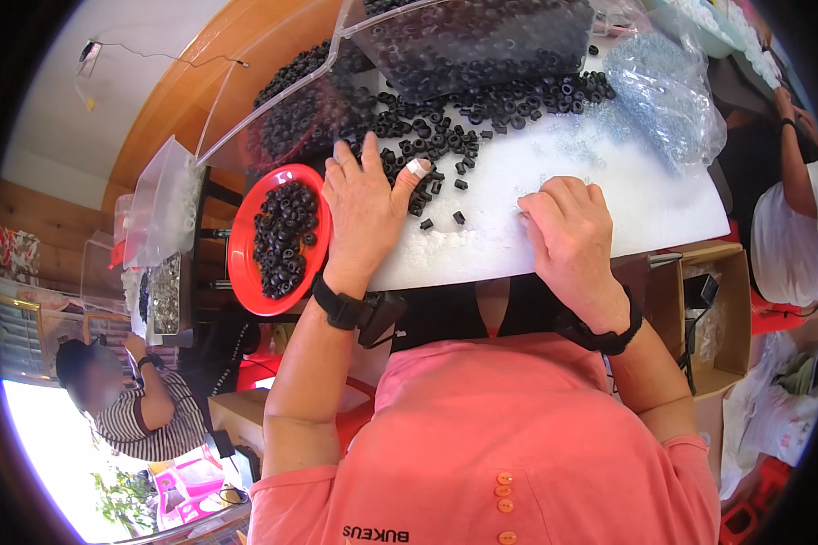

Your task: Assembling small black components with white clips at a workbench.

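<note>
My left hand lies with its fingers spread at the near left of the loose small black ring-shaped parts, a white wrap round its thumb. Its fingertips touch or nearly touch the scatter's edge. My right hand is closed in a pinch over the white work surface; whatever lies between its fingertips is hidden. A red oval plate with black parts in it stands left of my left hand. Beyond my right hand lie tiny clear pieces.
A clear plastic bin of black parts stands at the far side, with another clear bin at far left. A clear bag holds pale bluish pieces. Co-workers sit at left and right. A cardboard box is below the table's right edge.
</note>
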The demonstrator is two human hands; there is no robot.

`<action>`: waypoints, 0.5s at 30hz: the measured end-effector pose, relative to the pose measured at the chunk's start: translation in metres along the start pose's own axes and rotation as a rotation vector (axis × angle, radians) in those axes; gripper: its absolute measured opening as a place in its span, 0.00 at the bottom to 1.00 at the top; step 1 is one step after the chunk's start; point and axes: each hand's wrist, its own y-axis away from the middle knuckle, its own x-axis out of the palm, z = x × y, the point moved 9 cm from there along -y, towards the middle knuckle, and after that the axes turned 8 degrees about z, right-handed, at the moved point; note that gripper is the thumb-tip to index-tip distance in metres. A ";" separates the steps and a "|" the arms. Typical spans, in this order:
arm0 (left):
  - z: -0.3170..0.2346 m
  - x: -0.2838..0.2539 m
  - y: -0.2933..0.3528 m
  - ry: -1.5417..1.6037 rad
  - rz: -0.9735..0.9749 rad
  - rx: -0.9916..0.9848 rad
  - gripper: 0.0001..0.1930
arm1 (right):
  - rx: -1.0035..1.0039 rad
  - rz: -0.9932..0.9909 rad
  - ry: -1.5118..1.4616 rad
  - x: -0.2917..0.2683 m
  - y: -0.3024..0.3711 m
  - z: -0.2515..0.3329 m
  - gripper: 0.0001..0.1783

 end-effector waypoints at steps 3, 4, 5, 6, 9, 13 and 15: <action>-0.014 0.000 0.001 0.098 0.031 0.107 0.44 | 0.004 -0.003 -0.002 0.000 0.002 -0.003 0.11; -0.019 -0.002 0.002 0.194 0.031 0.159 0.46 | 0.005 -0.007 0.001 0.000 0.002 -0.003 0.11; -0.022 -0.006 0.004 0.282 0.029 0.178 0.46 | 0.007 -0.012 0.001 0.001 0.003 -0.003 0.11; -0.022 -0.006 0.004 0.283 0.027 0.179 0.46 | 0.007 -0.013 -0.002 0.001 0.004 -0.003 0.11; -0.001 -0.005 0.000 0.159 -0.038 -0.009 0.47 | 0.003 -0.024 -0.013 0.002 0.004 -0.002 0.11; -0.009 0.001 -0.007 0.123 0.003 0.130 0.45 | -0.008 -0.029 -0.010 0.000 0.003 -0.001 0.11; -0.021 0.003 -0.003 0.154 0.004 0.210 0.44 | -0.004 -0.019 0.011 0.002 0.003 -0.001 0.11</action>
